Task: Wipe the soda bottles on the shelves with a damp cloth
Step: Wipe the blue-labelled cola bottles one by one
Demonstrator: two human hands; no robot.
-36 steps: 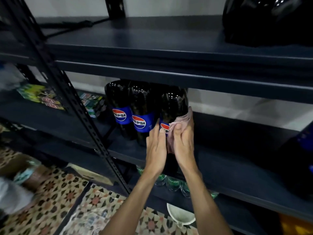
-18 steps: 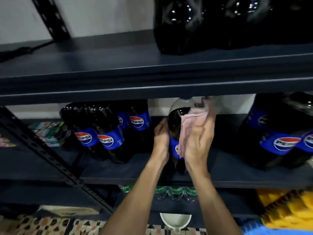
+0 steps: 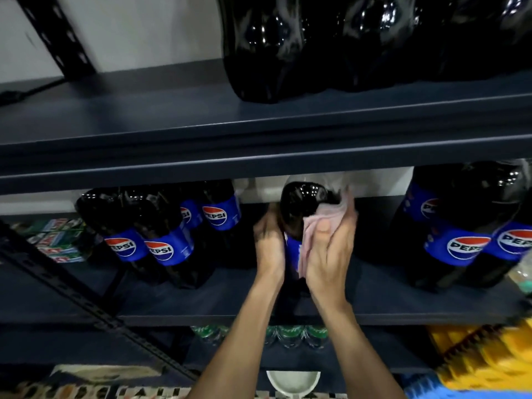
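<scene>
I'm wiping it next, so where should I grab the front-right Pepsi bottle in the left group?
Take the front-right bottle around its blue label band, from the front and its open right side. The upper shelf covers its cap, and a neighbouring bottle crowds its left.

This is looking like a small shop or its stockroom. Dark metal shelves (image 3: 201, 306) on slotted uprights (image 3: 95, 309) are carrying goods in bulk: Pepsi bottles (image 3: 161, 243) are standing in clusters on the middle shelf, bigger Pepsi bottles (image 3: 460, 234) are crowding its right end, and shiny dark bottles (image 3: 288, 47) are sitting on the shelf above. Green-topped bottles (image 3: 290, 335) are lining the shelf below, green boxes (image 3: 54, 240) are lying stacked at the left, and yellow packets (image 3: 483, 358) are piling up at the lower right
</scene>
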